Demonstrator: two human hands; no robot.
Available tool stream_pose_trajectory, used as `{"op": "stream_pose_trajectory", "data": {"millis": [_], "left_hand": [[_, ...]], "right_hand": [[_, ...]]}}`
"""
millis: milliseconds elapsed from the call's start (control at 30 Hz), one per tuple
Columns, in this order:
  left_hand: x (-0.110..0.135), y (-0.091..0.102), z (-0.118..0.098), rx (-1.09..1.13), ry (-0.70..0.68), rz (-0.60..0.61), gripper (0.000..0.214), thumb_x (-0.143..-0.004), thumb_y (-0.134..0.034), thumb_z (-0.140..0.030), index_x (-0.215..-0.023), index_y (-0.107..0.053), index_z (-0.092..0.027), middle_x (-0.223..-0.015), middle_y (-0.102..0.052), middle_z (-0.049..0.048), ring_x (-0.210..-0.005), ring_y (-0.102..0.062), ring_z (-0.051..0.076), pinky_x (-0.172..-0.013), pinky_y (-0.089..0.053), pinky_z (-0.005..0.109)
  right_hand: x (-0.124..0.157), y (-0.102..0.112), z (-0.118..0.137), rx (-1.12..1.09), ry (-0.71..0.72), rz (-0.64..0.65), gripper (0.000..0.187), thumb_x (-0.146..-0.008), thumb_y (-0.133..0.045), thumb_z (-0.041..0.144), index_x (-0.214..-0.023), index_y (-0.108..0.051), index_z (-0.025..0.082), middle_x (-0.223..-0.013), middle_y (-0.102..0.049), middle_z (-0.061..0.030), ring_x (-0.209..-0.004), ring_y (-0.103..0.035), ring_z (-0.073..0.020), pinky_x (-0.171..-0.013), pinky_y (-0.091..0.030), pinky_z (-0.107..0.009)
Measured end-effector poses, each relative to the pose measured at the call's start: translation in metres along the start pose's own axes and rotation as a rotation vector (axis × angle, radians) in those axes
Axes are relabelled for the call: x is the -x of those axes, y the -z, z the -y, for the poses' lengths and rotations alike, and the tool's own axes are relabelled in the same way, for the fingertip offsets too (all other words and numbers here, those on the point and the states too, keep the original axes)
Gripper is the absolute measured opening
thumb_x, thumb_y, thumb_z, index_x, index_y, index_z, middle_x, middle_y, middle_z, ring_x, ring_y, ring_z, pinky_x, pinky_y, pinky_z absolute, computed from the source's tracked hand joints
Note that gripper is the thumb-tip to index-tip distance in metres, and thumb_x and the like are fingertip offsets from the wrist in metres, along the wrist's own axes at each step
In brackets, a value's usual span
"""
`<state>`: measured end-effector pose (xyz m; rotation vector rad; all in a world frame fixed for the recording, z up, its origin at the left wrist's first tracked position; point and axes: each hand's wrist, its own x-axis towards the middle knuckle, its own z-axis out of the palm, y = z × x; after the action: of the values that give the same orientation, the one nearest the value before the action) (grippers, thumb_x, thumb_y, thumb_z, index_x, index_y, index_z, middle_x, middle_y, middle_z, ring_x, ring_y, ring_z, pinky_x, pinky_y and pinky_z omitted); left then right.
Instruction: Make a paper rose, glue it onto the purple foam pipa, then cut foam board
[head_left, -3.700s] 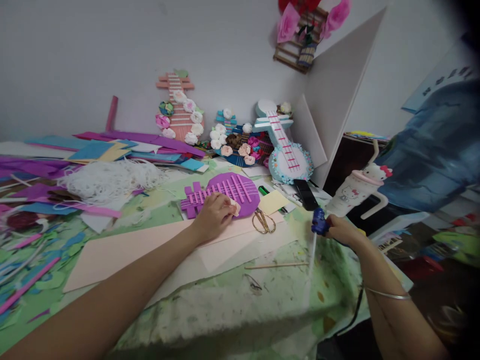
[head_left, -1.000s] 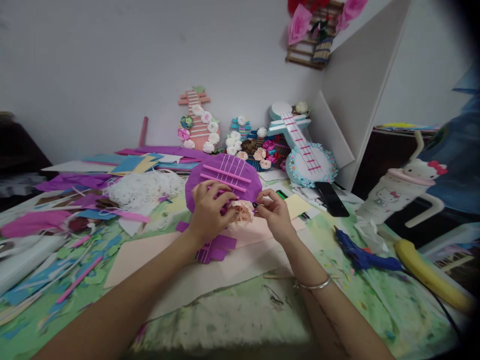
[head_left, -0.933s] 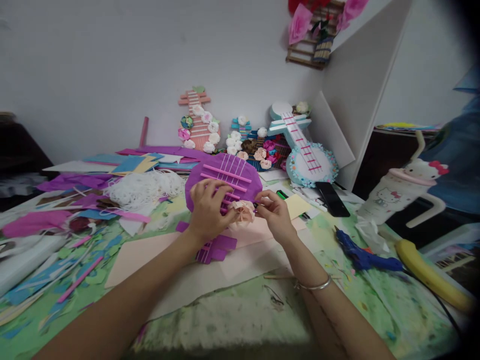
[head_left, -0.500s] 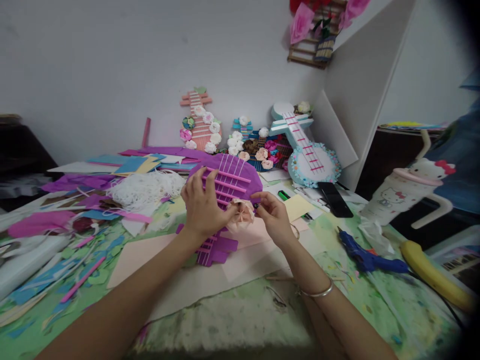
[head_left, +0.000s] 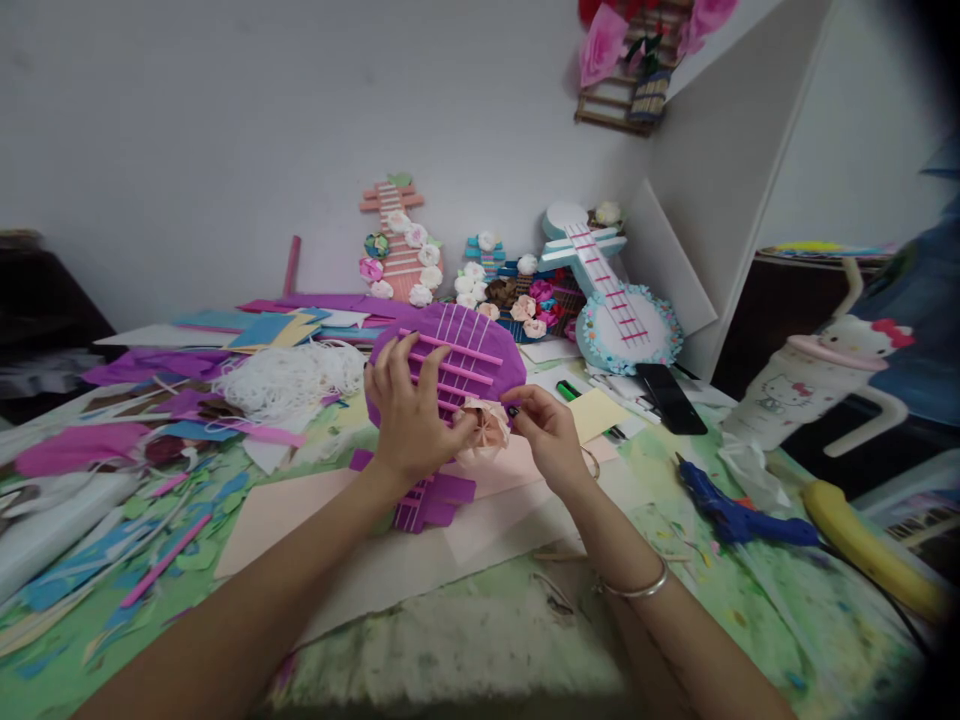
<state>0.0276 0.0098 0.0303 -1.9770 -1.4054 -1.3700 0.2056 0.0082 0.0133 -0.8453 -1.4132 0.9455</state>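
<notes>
A purple craft lute (head_left: pixel 484 335), with pink bars and white strings, lies with its round body away from me and its neck toward me. My left hand (head_left: pixel 411 415) grips it from the left, fingers bent over the pink bars. Its thumb rests against a pale peach paper flower (head_left: pixel 486 436) at the body's lower right edge. At the flower's right side, my right hand (head_left: pixel 551 432) pinches the edge with thumb and forefinger. Peach paper sheets (head_left: pixel 292 510) lie under the lute. Part of its body and neck is hidden by my left hand and forearm.
A blue glue gun (head_left: pixel 739 515) and a banana (head_left: pixel 862 550) lie at the right, near a tumbler (head_left: pixel 787 395) and a black phone (head_left: pixel 670 398). White string (head_left: pixel 292 372) and paper scraps cover the left. Finished craft lutes (head_left: pixel 626 320) lean at the back.
Both hands stay at the lute and flower. The left hand has shifted very slightly right, and the lute's body has tilted a little. Elsewhere nothing visibly differs.
</notes>
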Motion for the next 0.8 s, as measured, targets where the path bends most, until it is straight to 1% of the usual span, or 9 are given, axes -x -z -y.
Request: {"op": "stream_pose_trajectory", "data": {"millis": [200, 300, 367, 467, 500, 567, 633, 700, 800], "left_hand": [[-0.004, 0.014, -0.001, 0.128, -0.103, -0.004, 0.060, -0.070, -0.064, -0.039, -0.124, -0.047, -0.021, -0.137, -0.041, 0.0160, -0.131, -0.033, 0.037, -0.109, -0.022, 0.055], [-0.008, 0.013, 0.007, 0.190, -0.076, -0.035, 0.055, -0.075, -0.060, -0.039, -0.124, -0.045, -0.019, -0.136, -0.041, 0.0172, -0.131, -0.035, 0.035, -0.108, -0.025, 0.053], [-0.010, 0.005, 0.017, 0.196, 0.052, -0.097, 0.057, -0.076, -0.061, -0.038, -0.126, -0.041, -0.019, -0.136, -0.040, 0.0184, -0.131, -0.034, 0.034, -0.108, -0.026, 0.054], [-0.014, -0.008, 0.034, 0.309, 0.391, -0.135, 0.071, -0.069, -0.071, -0.040, -0.127, -0.038, -0.016, -0.134, -0.041, 0.0206, -0.127, -0.040, 0.034, -0.105, -0.031, 0.055], [-0.015, -0.010, 0.039, 0.437, 0.548, -0.061, 0.072, -0.067, -0.073, -0.042, -0.126, -0.039, -0.017, -0.131, -0.046, 0.0199, -0.118, -0.049, 0.032, -0.098, -0.041, 0.052], [-0.018, -0.010, 0.046, 0.759, 0.824, 0.220, 0.065, -0.065, -0.075, -0.046, -0.117, -0.049, -0.017, -0.114, -0.059, 0.0156, -0.093, -0.064, 0.027, -0.078, -0.054, 0.044], [-0.019, -0.008, 0.050, 1.015, 0.951, 0.464, 0.056, -0.062, -0.078, -0.046, -0.104, -0.058, -0.016, -0.094, -0.067, 0.0098, -0.072, -0.066, 0.021, -0.061, -0.056, 0.034], [-0.018, -0.007, 0.051, 1.128, 0.967, 0.540, 0.052, -0.057, -0.083, -0.042, -0.097, -0.062, -0.015, -0.084, -0.070, 0.0065, -0.064, -0.066, 0.017, -0.055, -0.056, 0.029], [-0.016, -0.009, 0.052, 1.153, 0.976, 0.494, 0.052, -0.053, -0.087, -0.036, -0.096, -0.064, -0.015, -0.085, -0.072, 0.0054, -0.064, -0.067, 0.017, -0.056, -0.057, 0.028]], "right_hand": [[-0.003, 0.002, -0.002, -0.082, -0.047, -0.068, 0.020, -0.066, -0.057, 0.019, -0.085, -0.063, 0.019, -0.078, -0.061, 0.0001, -0.068, -0.054, -0.0119, -0.063, -0.045, -0.025], [-0.005, 0.004, -0.004, -0.109, -0.093, -0.141, 0.021, -0.062, -0.056, 0.019, -0.083, -0.061, 0.019, -0.076, -0.061, 0.0008, -0.066, -0.053, -0.0112, -0.061, -0.046, -0.024], [-0.007, 0.007, -0.006, -0.120, -0.108, -0.181, 0.022, -0.061, -0.056, 0.020, -0.083, -0.060, 0.020, -0.076, -0.060, 0.0011, -0.066, -0.053, -0.0111, -0.059, -0.046, -0.023], [-0.010, 0.012, -0.010, -0.132, -0.104, -0.213, 0.020, -0.061, -0.057, 0.022, -0.081, -0.056, 0.020, -0.075, -0.058, 0.0021, -0.064, -0.051, -0.0102, -0.057, -0.045, -0.022], [-0.010, 0.013, -0.011, -0.133, -0.102, -0.218, 0.019, -0.061, -0.057, 0.022, -0.080, -0.054, 0.020, -0.074, -0.057, 0.0027, -0.063, -0.050, -0.0096, -0.057, -0.045, -0.021], [-0.012, 0.015, -0.012, -0.131, -0.103, -0.222, 0.018, -0.060, -0.058, 0.022, -0.077, -0.053, 0.020, -0.071, -0.054, 0.0039, -0.061, -0.049, -0.0086, -0.057, -0.044, -0.021], [-0.012, 0.016, -0.009, -0.123, -0.112, -0.220, 0.017, -0.060, -0.059, 0.022, -0.075, -0.052, 0.020, -0.070, -0.053, 0.0041, -0.062, -0.049, -0.0085, -0.057, -0.045, -0.020], [-0.011, 0.017, -0.004, -0.112, -0.126, -0.211, 0.016, -0.061, -0.059, 0.024, -0.075, -0.054, 0.020, -0.072, -0.054, 0.0032, -0.064, -0.050, -0.0092, -0.056, -0.045, -0.020], [-0.008, 0.018, 0.006, -0.103, -0.146, -0.182, 0.017, -0.065, -0.060, 0.031, -0.078, -0.056, 0.020, -0.076, -0.056, 0.0018, -0.067, -0.052, -0.0110, -0.057, -0.047, -0.021]]}}
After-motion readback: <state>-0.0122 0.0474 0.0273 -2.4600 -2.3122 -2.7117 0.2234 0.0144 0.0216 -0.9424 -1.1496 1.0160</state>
